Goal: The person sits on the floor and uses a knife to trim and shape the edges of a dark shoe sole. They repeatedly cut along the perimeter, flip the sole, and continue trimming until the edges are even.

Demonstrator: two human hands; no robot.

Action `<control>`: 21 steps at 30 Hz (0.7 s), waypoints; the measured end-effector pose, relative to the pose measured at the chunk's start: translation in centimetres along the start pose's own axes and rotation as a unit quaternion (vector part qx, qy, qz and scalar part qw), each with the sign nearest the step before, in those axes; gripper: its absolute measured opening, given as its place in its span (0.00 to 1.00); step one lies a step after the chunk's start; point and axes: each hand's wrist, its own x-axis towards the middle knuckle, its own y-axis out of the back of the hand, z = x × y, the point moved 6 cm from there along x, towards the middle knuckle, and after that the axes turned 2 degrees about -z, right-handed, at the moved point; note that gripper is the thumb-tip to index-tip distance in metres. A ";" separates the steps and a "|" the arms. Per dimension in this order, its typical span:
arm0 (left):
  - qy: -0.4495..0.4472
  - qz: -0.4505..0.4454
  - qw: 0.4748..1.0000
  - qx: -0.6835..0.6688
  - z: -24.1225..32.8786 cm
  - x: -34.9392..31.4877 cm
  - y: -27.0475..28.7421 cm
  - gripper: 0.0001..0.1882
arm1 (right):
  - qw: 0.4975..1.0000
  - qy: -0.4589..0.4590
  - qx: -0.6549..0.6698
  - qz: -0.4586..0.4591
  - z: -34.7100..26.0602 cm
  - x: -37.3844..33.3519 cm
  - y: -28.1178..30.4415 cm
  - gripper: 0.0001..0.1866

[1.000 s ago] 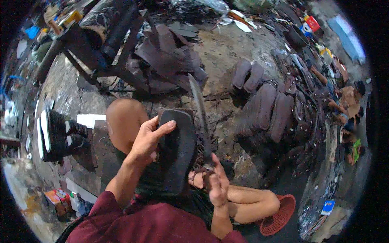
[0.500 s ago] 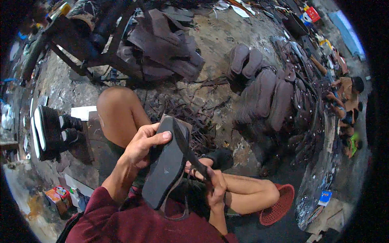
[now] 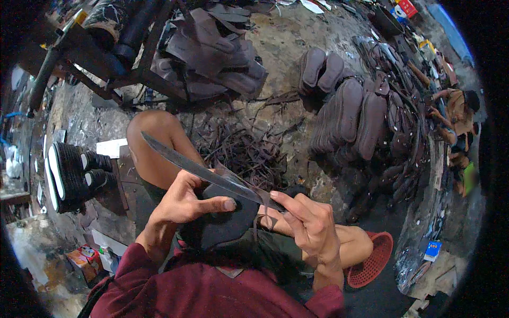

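Observation:
My left hand (image 3: 183, 204) is closed round a dark shoe sole (image 3: 217, 228), its thumb lying across the upper face. The sole is tilted over my lap, so its length looks foreshortened. In my right hand (image 3: 315, 225) is a knife with a long, slightly curved blade (image 3: 177, 157), the forefinger stretched along its back near the grip. The blade crosses over the far edge of the sole, its tip pointing up and left past my knee. Whether it touches the sole I cannot tell. A thin trimmed strip (image 3: 255, 220) hangs beside the sole's right edge.
Dark offcuts (image 3: 244, 151) lie heaped beyond my hands. Stacked brown soles (image 3: 347, 111) stand to the right, more brown sheets (image 3: 212, 53) behind. Black soles with white faces (image 3: 54, 175) sit at left. A red basket (image 3: 371, 259) is by my right knee. Another person (image 3: 458, 114) sits far right.
My right hand has risen and moved right, and the knife blade has swung from steep to a long slant leftward. The sole has tipped and turned in my left hand.

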 end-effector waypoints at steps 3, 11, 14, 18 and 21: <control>0.021 -0.055 0.998 0.011 -0.2 0.1 -0.9 0.14 | 0.999 0.039 -0.005 -0.011 -0.4 1.8 -0.2 0.25; 0.049 -0.255 0.962 -0.089 -1.9 2.0 0.1 0.34 | 0.965 -0.041 0.258 0.002 1.4 3.6 0.9 0.21; 0.055 -0.271 0.891 -0.360 -3.6 1.8 0.8 0.33 | 0.942 -0.084 0.267 0.183 4.4 2.4 1.8 0.18; -0.191 -0.136 0.881 -0.411 -1.5 3.2 -2.4 0.32 | 0.889 -0.136 0.227 0.373 2.1 1.1 -1.4 0.23; -0.028 0.077 0.871 -0.485 -2.8 3.9 -1.6 0.25 | 0.851 -0.158 0.330 0.376 0.6 1.1 -4.3 0.25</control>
